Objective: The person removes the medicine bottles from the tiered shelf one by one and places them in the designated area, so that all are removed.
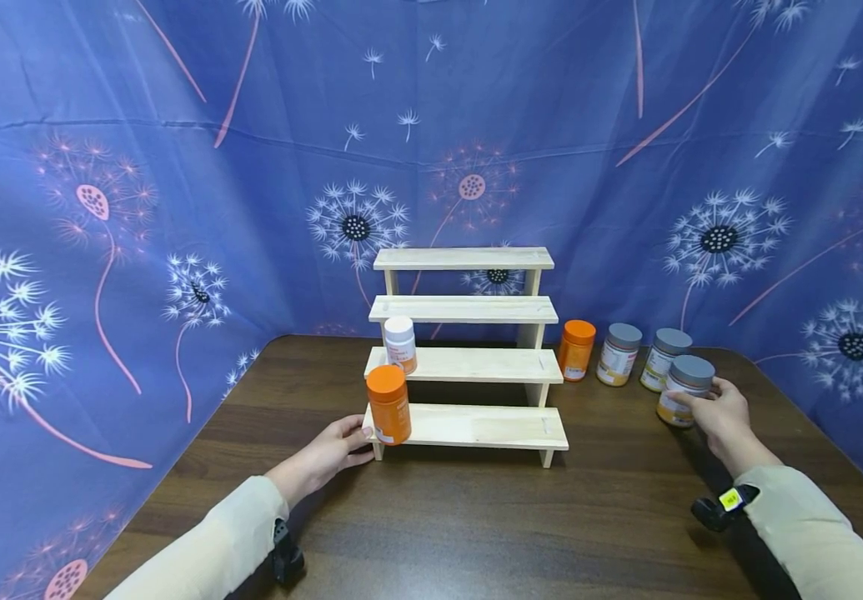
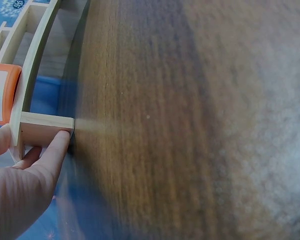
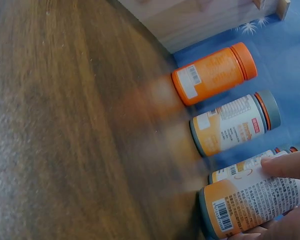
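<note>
A pale wooden four-tier display stand (image 1: 469,426) stands at the table's middle. My left hand (image 1: 324,457) grips the left end of its lowest tier; in the left wrist view a fingertip touches the stand's leg (image 2: 47,122). Right above that hand an orange bottle (image 1: 389,408) stands on the lowest tier. One tier higher is a white-capped bottle (image 1: 400,346). At the right, my right hand (image 1: 725,421) holds a grey-lidded bottle (image 3: 250,202) around its side, thumb on the label. Whether its base touches the table is hard to tell.
Right of the stand, another orange bottle (image 1: 576,352) and two more grey-lidded bottles, one nearer (image 1: 618,357) and one partly behind the held bottle (image 1: 662,360), stand in a row. A blue dandelion-print cloth (image 1: 431,100) hangs behind the dark wooden table (image 1: 476,533).
</note>
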`<action>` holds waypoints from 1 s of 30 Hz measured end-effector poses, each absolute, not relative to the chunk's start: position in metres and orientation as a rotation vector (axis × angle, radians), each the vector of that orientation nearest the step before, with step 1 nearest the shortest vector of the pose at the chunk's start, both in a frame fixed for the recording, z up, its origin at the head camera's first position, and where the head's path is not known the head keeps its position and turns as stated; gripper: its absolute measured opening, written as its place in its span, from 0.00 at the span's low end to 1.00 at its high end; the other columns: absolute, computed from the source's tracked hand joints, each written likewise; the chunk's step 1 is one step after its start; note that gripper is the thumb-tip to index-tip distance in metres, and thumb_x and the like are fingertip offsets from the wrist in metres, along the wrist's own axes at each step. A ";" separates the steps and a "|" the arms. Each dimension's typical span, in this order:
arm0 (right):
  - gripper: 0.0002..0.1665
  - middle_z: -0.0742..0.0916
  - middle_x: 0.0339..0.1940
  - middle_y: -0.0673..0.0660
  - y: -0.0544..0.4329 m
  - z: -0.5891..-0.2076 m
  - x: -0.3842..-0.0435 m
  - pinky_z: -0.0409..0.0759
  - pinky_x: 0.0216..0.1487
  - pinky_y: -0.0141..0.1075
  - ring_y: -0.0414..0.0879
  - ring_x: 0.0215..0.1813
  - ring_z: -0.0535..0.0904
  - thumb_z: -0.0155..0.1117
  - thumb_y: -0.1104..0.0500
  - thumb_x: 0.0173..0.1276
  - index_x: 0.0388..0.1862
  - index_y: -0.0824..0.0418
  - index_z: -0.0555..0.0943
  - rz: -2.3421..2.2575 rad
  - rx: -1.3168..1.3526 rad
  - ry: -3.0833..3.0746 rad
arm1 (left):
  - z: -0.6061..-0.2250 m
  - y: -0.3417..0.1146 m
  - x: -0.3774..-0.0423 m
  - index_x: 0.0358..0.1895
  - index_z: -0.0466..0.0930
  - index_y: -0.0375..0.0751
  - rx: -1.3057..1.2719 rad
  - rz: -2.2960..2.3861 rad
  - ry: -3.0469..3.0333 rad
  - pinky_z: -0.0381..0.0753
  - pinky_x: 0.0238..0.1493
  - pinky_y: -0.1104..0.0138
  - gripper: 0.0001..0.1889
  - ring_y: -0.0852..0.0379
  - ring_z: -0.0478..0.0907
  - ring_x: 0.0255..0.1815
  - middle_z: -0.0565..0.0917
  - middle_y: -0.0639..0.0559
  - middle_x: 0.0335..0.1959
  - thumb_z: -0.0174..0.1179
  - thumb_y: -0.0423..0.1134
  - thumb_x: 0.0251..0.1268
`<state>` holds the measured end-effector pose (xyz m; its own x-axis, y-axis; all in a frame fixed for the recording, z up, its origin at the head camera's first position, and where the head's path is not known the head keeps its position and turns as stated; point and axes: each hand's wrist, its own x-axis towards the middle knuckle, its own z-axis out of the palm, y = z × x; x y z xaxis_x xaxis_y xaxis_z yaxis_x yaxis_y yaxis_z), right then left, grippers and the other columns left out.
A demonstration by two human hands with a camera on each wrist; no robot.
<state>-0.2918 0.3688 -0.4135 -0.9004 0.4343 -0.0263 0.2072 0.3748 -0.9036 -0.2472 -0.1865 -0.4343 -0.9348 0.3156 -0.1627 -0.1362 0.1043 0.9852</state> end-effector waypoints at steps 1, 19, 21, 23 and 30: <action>0.52 0.60 0.73 0.76 0.370 -0.414 -0.292 0.64 0.72 0.56 0.66 0.73 0.59 0.63 0.55 0.66 0.76 0.73 0.43 1.555 -0.585 -2.414 | -0.434 -0.186 -0.247 0.69 0.54 0.23 0.176 1.897 2.055 0.74 0.65 0.51 0.24 0.46 0.72 0.63 0.66 0.28 0.66 0.41 0.35 0.79; 0.53 0.64 0.73 0.71 0.382 -0.422 -0.296 0.71 0.69 0.45 0.59 0.72 0.63 0.62 0.49 0.67 0.77 0.70 0.44 1.585 -0.588 -2.365 | -0.432 -0.186 -0.244 0.70 0.53 0.23 0.176 1.890 2.049 0.72 0.66 0.50 0.24 0.45 0.72 0.63 0.66 0.29 0.67 0.41 0.36 0.79; 0.55 0.58 0.76 0.71 0.386 -0.425 -0.301 0.66 0.73 0.51 0.63 0.75 0.57 0.63 0.46 0.67 0.77 0.69 0.43 1.610 -0.587 -2.358 | -0.431 -0.186 -0.244 0.70 0.53 0.23 0.172 1.886 2.054 0.72 0.66 0.49 0.25 0.45 0.72 0.63 0.66 0.29 0.67 0.41 0.36 0.79; 0.59 0.57 0.77 0.70 0.400 -0.438 -0.315 0.65 0.73 0.53 0.63 0.75 0.56 0.66 0.42 0.63 0.78 0.67 0.43 1.607 -0.584 -2.351 | -0.432 -0.186 -0.244 0.70 0.54 0.23 0.172 1.886 2.060 0.73 0.66 0.50 0.24 0.46 0.73 0.62 0.67 0.30 0.66 0.42 0.36 0.79; 0.60 0.58 0.77 0.67 0.400 -0.428 -0.315 0.67 0.72 0.51 0.59 0.76 0.57 0.67 0.37 0.60 0.79 0.60 0.46 1.612 -0.631 -2.330 | -0.431 -0.185 -0.243 0.70 0.54 0.24 0.169 1.885 2.066 0.73 0.66 0.50 0.24 0.47 0.73 0.62 0.67 0.30 0.65 0.42 0.36 0.79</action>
